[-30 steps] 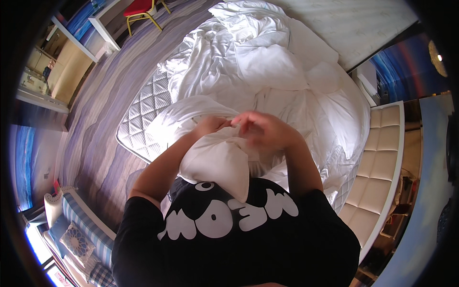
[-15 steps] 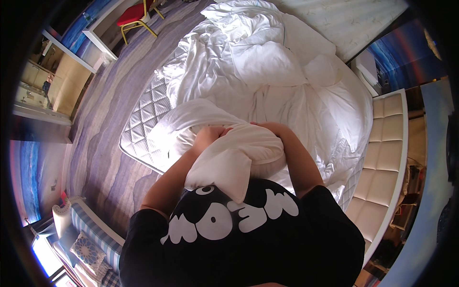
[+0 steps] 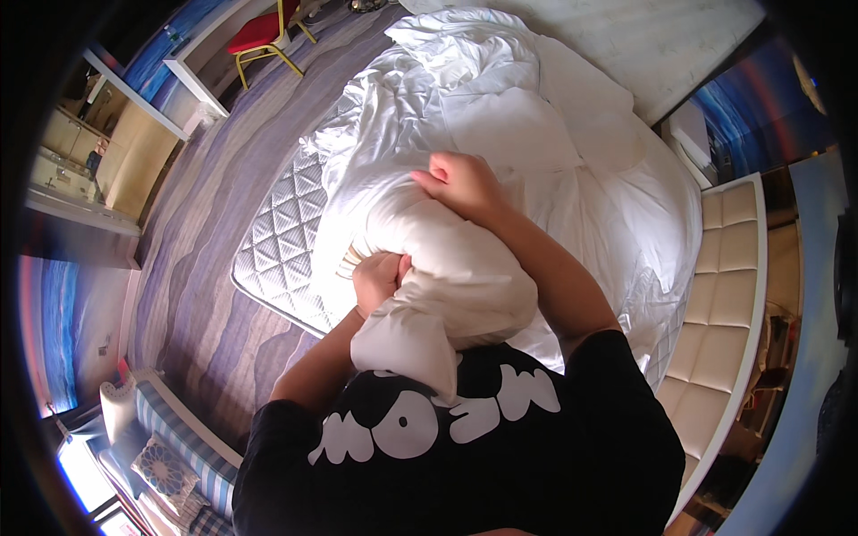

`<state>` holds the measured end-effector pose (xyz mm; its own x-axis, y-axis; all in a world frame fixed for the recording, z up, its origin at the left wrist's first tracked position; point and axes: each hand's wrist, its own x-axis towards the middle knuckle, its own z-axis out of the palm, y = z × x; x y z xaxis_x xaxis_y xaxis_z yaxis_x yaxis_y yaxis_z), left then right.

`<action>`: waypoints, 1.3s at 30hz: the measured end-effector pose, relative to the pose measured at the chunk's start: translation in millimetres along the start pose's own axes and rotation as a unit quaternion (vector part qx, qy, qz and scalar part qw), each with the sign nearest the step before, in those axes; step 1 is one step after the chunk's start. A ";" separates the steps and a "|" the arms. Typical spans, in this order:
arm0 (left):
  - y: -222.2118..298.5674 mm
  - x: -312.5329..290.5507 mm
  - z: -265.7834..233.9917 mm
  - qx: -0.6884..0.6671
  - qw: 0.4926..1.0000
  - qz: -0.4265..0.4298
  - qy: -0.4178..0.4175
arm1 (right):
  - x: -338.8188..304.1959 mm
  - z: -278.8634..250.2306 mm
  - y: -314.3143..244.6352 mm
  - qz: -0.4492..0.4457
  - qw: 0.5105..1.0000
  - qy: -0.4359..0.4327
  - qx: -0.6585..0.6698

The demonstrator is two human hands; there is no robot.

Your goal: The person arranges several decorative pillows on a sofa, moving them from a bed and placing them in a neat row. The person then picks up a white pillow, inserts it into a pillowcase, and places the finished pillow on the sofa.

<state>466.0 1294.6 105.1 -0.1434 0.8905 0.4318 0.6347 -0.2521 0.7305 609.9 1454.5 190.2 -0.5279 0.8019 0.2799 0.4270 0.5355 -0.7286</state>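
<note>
A bulky white pillow [image 3: 465,259] is bunched up against my chest, its near corner hanging over my black shirt. My left hand [image 3: 379,280] is closed on a fold of it, beside some gathered fabric. Farther out, my right hand [image 3: 460,183] is curled closed at the far end of the white fabric, which stretches toward it; its fingertips are partly hidden. Beyond both hands, a rumpled white duvet [image 3: 375,116] covers much of the bed, with another white pillow [image 3: 509,125] lying on it.
At left, the bare quilted mattress [image 3: 286,223] shows its corner above the wood-patterned floor [image 3: 197,268]. A padded beige headboard [image 3: 715,304] borders the right side. A red chair [image 3: 259,37] stands far left, and a striped sofa [image 3: 183,420] is at near left.
My right hand has moved up and away from my body, drawing white fabric out with it. My left hand has shifted slightly nearer to me and keeps its grip.
</note>
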 end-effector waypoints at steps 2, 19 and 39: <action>-7.6 -1.7 2.4 -0.015 0.993 0.107 0.054 | 11.8 0.2 -35.6 -0.092 0.994 0.008 -0.056; -12.1 50.4 -35.5 0.009 0.976 0.073 -0.205 | -83.6 60.5 -5.1 -0.427 0.881 -0.090 -0.184; -39.0 50.2 19.4 0.076 0.984 0.017 -0.162 | -124.8 53.0 6.9 -0.215 0.938 -0.088 -0.256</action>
<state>448.8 1356.5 88.0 0.1143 0.9626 0.2456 0.7441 -0.2468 0.6208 639.8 1344.1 117.1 -0.8264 0.4500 0.3386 0.4190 0.8930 -0.1643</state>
